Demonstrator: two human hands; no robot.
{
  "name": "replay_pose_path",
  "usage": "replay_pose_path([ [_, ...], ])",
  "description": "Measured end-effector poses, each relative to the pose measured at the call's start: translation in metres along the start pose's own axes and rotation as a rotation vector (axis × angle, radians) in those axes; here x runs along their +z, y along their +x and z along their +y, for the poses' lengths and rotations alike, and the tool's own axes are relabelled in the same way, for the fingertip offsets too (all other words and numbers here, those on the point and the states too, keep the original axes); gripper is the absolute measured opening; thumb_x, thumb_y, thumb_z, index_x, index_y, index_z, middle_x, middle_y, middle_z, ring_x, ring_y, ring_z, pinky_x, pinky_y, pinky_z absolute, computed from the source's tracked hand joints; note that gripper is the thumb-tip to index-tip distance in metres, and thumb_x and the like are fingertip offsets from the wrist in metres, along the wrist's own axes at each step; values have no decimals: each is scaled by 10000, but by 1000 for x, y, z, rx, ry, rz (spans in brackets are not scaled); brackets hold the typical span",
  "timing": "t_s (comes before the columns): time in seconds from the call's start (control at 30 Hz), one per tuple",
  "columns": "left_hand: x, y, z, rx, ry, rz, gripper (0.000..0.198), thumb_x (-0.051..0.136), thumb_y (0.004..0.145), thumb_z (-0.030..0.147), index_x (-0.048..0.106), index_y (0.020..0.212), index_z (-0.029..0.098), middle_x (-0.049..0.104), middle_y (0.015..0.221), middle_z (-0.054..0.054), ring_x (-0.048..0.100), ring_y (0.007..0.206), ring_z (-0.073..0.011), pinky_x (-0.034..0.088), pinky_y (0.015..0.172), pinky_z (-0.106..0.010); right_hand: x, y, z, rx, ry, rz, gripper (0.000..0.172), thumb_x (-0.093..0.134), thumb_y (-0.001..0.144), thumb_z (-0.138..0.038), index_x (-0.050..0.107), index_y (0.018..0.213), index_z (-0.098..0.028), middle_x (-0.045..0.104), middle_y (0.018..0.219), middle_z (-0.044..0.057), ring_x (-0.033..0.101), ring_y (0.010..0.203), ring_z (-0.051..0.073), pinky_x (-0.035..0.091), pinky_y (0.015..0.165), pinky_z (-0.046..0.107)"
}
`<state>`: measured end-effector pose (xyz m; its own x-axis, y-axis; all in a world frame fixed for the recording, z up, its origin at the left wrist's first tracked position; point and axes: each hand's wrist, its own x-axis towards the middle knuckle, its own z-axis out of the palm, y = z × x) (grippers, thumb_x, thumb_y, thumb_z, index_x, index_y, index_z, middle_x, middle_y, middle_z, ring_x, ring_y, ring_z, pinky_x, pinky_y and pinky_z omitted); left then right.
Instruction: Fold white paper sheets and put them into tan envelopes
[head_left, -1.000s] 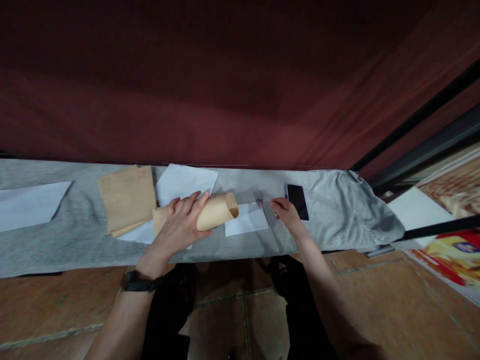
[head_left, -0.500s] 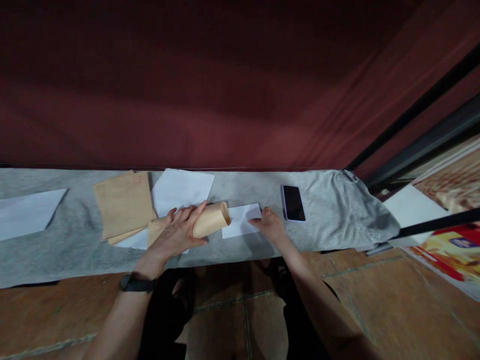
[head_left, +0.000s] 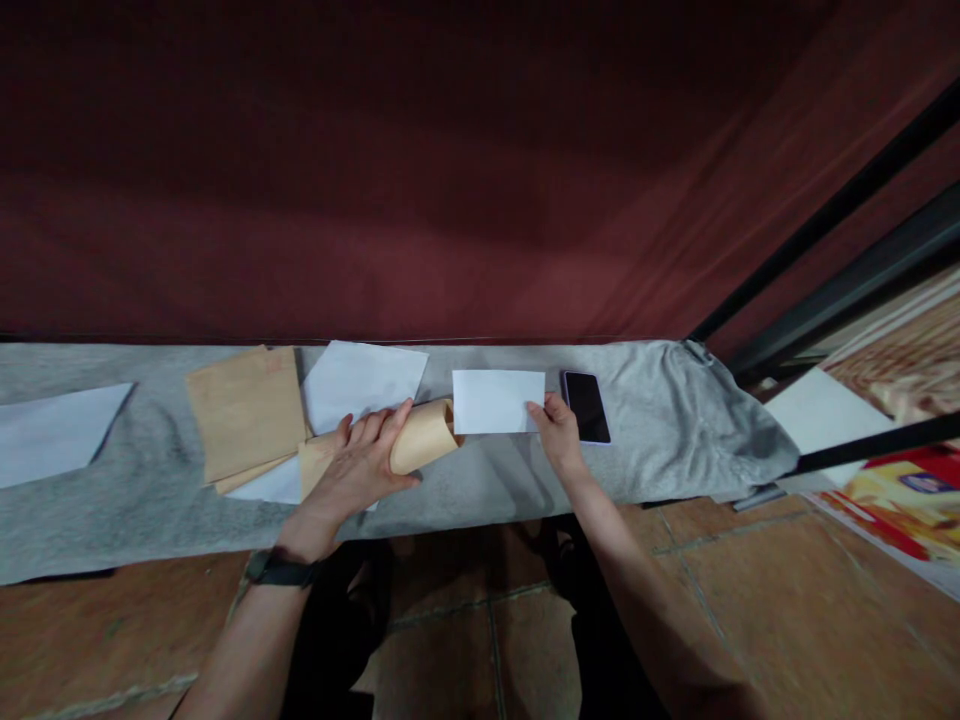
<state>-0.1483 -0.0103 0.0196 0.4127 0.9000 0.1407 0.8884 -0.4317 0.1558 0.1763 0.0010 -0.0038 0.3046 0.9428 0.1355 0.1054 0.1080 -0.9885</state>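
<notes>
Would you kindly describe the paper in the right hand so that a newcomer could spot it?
Below the dark red backdrop runs a long grey cloth. Over it, left of the phone, the right hand pinches a white paper. Unlike the white sheets farther left, it is gripped at one end.

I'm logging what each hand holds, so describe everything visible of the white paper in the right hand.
The white paper is a flat, unmarked-looking oblong, its long edges running left to right over the grey cloth. The right hand pinches its right end, thumb on the visible face. Its left end is beside the open end of the curled brown paper; contact is unclear.
</notes>
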Motion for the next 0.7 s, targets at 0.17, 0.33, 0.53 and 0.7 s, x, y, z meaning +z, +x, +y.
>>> replay_pose_path([
  [0.17,2,0,-2,-7,29,19,1134,770,730,456,117,1635,250,517,1428,-171,482,1326,-399,204,1186,-640,6,-7,7,68,-115,-167,286,636,812,-528,629,782,-243,595,692,-16,575,678,181,523,582,286],
  [0.33,3,1,-3,-55,45,-12,1168,788,705,453,117,1634,228,506,1431,-175,464,1332,-409,189,1188,-647,-6,0,7,143,-85,-282,310,663,777,-535,676,794,-226,590,638,-22,549,596,162,497,445,254],
  [0.53,6,2,-4,-87,37,-5,1205,788,699,497,88,1637,210,496,1437,-191,462,1324,-417,205,1175,-645,-13,4,9,173,-91,-341,338,688,746,-538,641,697,-207,553,572,-43,504,519,126,447,405,228],
  [0.7,7,3,-4,-56,31,4,1206,808,692,477,99,1635,228,491,1432,-178,449,1334,-413,193,1182,-650,-11,3,10,178,-94,-357,332,696,747,-528,626,674,-212,549,557,-43,500,506,126,433,422,232],
])
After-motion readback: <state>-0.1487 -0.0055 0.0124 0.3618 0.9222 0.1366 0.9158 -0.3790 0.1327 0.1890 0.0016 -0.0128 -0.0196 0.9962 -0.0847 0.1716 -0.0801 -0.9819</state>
